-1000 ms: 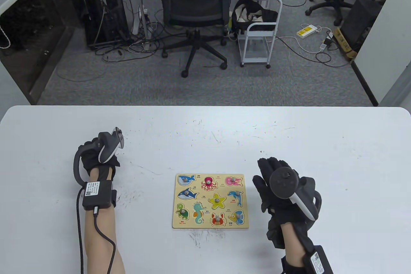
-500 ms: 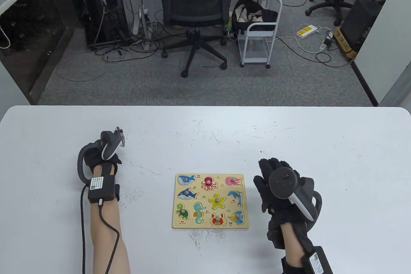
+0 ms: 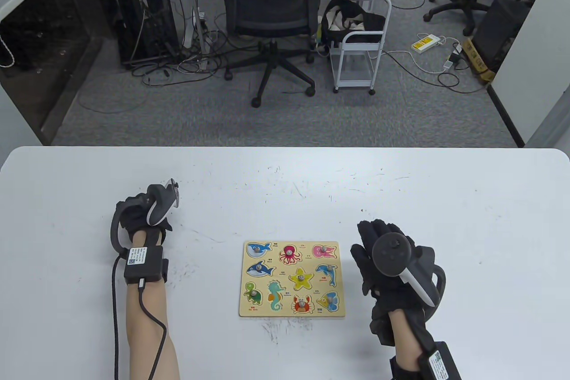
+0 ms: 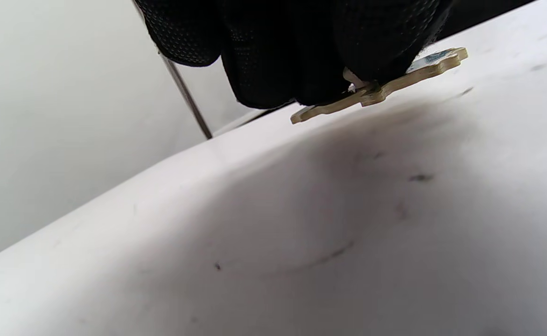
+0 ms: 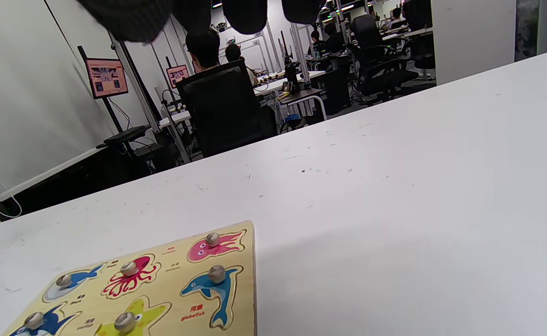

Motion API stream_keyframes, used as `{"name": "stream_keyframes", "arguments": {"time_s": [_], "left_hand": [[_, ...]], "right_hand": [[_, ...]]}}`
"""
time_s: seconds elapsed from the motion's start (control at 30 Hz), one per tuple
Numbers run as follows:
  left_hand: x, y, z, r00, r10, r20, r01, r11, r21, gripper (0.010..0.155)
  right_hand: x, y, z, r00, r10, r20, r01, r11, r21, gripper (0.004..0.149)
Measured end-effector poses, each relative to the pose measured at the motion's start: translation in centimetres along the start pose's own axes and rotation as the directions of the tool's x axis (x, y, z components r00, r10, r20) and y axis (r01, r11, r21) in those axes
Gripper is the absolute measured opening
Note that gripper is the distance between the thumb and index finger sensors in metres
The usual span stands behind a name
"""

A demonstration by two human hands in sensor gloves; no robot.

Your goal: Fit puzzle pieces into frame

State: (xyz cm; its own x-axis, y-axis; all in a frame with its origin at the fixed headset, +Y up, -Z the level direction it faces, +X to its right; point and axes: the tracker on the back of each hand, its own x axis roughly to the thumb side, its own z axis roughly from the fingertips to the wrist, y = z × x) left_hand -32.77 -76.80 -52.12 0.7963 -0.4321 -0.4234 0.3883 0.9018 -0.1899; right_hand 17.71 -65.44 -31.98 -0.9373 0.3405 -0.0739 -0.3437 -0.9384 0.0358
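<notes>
The white desk (image 3: 401,184) ran across the whole table view, scuffed with dark marks, its far edge bordering the office floor. The wooden puzzle frame (image 3: 292,279) lay flat on it, near the front edge and a little right of centre, with bare desk on every side: a broad strip toward the far edge, wide stretches toward both side edges, and a narrower strip toward the front edge. Pegged sea-animal pieces sat in its recesses, among them a yellow starfish (image 3: 301,277) at the middle and a red crab (image 3: 302,304) in the front row.

The right hand (image 3: 383,264) lay just beside the frame's right edge, apart from it, fingers stretched out toward the far edge and grasping nothing (in the right wrist view only fingertips (image 5: 250,14) hung in at the top).

The left hand (image 3: 140,215) hovered well apart from the frame, toward the desk's left edge and farther back. In the left wrist view its fingers (image 4: 301,51) were curled tight around one loose puzzle piece (image 4: 385,86), gripped from above. The flat piece stuck out below the fingertips, tilted, clear of the desk with its shadow beneath (its picture could not be made out).
</notes>
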Motion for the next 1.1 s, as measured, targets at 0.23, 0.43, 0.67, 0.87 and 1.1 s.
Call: {"name": "stream_keyframes", "arguments": {"time_s": [0.23, 0.43, 0.67, 0.87, 1.1], "left_hand": [[0.2, 4.9, 4.9, 0.990, 0.060, 0.126, -0.077, 0.988, 0.134, 0.044], [-0.7, 10.7, 9.3, 0.940, 0.235, 0.247, -0.287, 0.937, 0.201, 0.044], [0.4, 15.6, 18.0, 0.785, 0.400, 0.473, -0.548, 0.805, 0.228, 0.044], [1.5, 17.2, 24.8, 0.583, 0.536, 0.610, -0.739, 0.663, 0.123, 0.044], [2.6, 16.9, 28.7, 0.277, 0.709, 0.648, -0.862, 0.481, -0.159, 0.044]], "right_hand": [[0.1, 0.2, -0.1, 1.000, -0.005, 0.013, 0.005, 1.000, 0.005, 0.060], [0.9, 0.1, 0.4, 0.998, 0.005, 0.065, -0.005, 1.000, -0.009, 0.061], [2.4, -0.3, 1.5, 0.986, 0.024, 0.164, -0.015, 0.998, -0.057, 0.066], [3.7, 0.6, 1.5, 0.941, -0.032, 0.337, 0.036, 0.999, -0.003, 0.073], [5.0, 1.0, 2.2, 0.872, -0.099, 0.480, 0.091, 0.995, 0.041, 0.087]]}}
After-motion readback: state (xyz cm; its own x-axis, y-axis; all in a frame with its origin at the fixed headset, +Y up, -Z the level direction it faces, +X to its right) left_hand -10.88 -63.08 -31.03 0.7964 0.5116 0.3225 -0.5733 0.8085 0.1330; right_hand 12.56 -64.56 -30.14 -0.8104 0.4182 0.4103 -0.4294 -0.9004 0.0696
